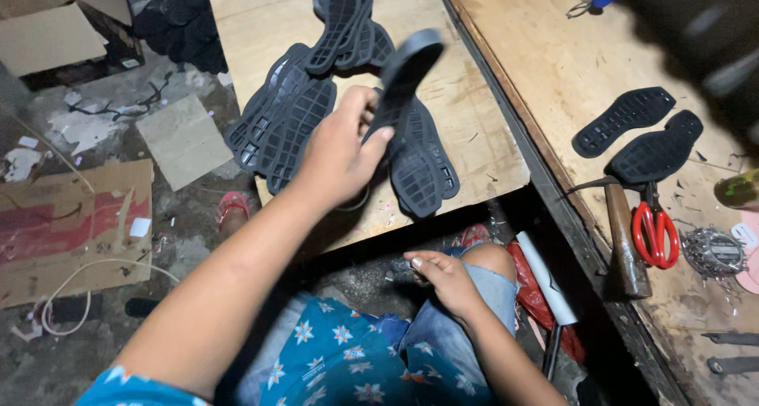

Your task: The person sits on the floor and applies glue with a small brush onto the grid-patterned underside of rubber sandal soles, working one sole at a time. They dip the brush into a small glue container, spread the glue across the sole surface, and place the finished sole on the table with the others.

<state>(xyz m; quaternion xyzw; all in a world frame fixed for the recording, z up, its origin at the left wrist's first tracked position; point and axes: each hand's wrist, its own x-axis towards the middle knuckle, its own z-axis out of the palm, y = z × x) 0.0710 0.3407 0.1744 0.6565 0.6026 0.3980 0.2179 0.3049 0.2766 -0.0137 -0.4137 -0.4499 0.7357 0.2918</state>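
Above wooden counter (490,149), left hand (336,153) raised, fingers (378,141) clamped on dark rubber sole (403,78), lifted over sole pile (292,117). Sole tip motion-blurred. Right hand (447,279) at knee, loosely curled around something hidden, grip unclear.

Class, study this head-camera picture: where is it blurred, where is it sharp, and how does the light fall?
Head view: the dark sole held in the left hand is smeared by motion blur; a dark shape at top right is out of focus; the red scissors and two soles on the workbench look sharp; light falls brightest on the boards, while the gap around the right hand lies in shadow.
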